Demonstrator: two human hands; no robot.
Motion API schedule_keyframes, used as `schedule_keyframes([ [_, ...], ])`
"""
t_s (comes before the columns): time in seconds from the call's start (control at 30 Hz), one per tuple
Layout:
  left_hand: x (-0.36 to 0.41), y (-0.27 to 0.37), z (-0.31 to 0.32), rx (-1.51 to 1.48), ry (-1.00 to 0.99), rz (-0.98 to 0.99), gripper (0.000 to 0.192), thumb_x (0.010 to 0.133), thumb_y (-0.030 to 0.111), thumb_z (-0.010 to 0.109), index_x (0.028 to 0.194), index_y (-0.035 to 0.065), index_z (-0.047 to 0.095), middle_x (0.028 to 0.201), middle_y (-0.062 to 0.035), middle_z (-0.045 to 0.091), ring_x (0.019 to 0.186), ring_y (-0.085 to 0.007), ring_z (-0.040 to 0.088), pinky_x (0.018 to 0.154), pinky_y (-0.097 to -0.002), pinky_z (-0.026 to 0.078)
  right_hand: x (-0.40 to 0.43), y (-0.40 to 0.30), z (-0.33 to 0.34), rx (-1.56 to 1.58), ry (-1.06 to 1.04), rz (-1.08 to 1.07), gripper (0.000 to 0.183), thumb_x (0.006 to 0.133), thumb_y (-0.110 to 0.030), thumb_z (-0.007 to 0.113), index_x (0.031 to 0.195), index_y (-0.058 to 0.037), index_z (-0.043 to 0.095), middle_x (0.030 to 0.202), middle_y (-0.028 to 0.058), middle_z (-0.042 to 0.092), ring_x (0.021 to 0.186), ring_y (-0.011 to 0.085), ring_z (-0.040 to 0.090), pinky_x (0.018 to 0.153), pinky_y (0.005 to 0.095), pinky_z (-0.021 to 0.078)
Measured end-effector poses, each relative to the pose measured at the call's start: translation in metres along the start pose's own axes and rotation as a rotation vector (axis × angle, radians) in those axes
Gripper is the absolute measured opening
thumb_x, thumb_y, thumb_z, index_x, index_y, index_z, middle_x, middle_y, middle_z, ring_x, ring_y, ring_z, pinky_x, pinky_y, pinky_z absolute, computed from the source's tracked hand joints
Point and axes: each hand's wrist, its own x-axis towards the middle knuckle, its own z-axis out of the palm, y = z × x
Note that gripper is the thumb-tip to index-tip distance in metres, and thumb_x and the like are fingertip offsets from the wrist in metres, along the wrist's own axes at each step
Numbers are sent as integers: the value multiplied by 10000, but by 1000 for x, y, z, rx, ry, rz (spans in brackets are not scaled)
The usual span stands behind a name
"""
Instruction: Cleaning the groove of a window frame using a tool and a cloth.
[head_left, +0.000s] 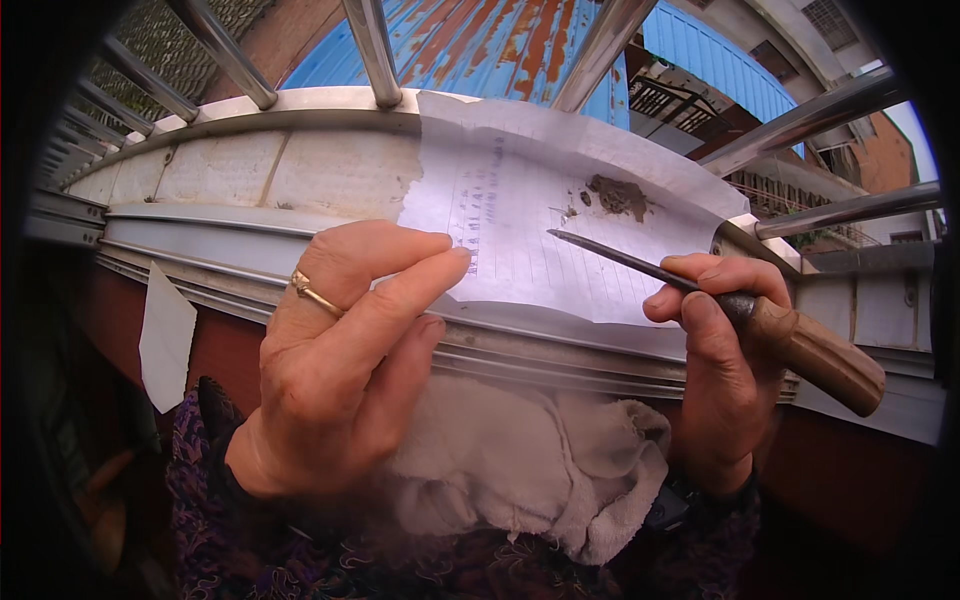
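My right hand (724, 352) grips a screwdriver (810, 349) by its fluted wooden handle near the shaft; the dark shaft points left over a lined paper sheet (525, 262). A clump of dark, dirt-like matter (619, 196) with smaller bits lies on the sheet, beyond the shaft. My left hand (345, 352), with a gold-coloured ring, is raised at the sheet's left edge. Its fingertips are brought together, and whether something tiny is between them cannot be told. Below and between both hands, a crumpled pale cloth (510, 457) rests against the patterned clothing.
Metal window tracks (202, 262) run along the near side of the tiled ledge (322, 172). Shiny metal bars (373, 52) stand along its outer edge, with a rusty blue corrugated roof (480, 45) beyond. A white piece (166, 337) leans below the tracks at left.
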Motion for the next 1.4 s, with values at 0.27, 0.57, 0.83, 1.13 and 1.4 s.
schedule_keyframes([
  [0.27, -18, -3, -19, -60, -56, -108, 236, 656, -87, 646, 884, -27, 648, 758, -73, 530, 742, -188, 507, 656, -274, 401, -15, -19, 0, 232, -260, 79, 249, 752, 104, 661, 941, 19, 523, 952, 240, 604, 771, 256, 672, 690, 335, 580],
  [0.57, -30, -5, -18, 52, -115, -95, 216, 573, -54, 699, 773, 18, 666, 704, -49, 517, 651, -186, 494, 569, -292, 384, -16, -9, -3, -29, -422, 126, 292, 698, 103, 738, 934, 29, 582, 949, 238, 626, 736, 257, 688, 677, 325, 590],
  [0.83, -29, -6, -17, 108, -143, -106, 242, 554, -57, 715, 780, 18, 671, 707, -50, 521, 650, -186, 501, 550, -294, 386, -20, -5, 5, 28, -365, 73, 285, 711, 124, 720, 945, 41, 579, 967, 243, 617, 776, 259, 692, 694, 311, 594],
  [1.13, -31, -5, -15, 112, -152, -110, 229, 573, -33, 705, 794, 17, 675, 701, -45, 515, 643, -189, 493, 556, -304, 373, -23, -4, 10, -34, -374, 79, 266, 707, 93, 745, 913, 33, 589, 968, 237, 620, 747, 241, 694, 652, 284, 596],
  [1.4, -30, -5, -15, 106, -149, -119, 233, 574, -27, 696, 801, 23, 677, 693, -38, 506, 633, -178, 484, 554, -299, 361, -22, -2, 13, 32, -380, 114, 237, 725, 83, 735, 903, 34, 586, 975, 245, 616, 761, 241, 692, 660, 295, 596],
])
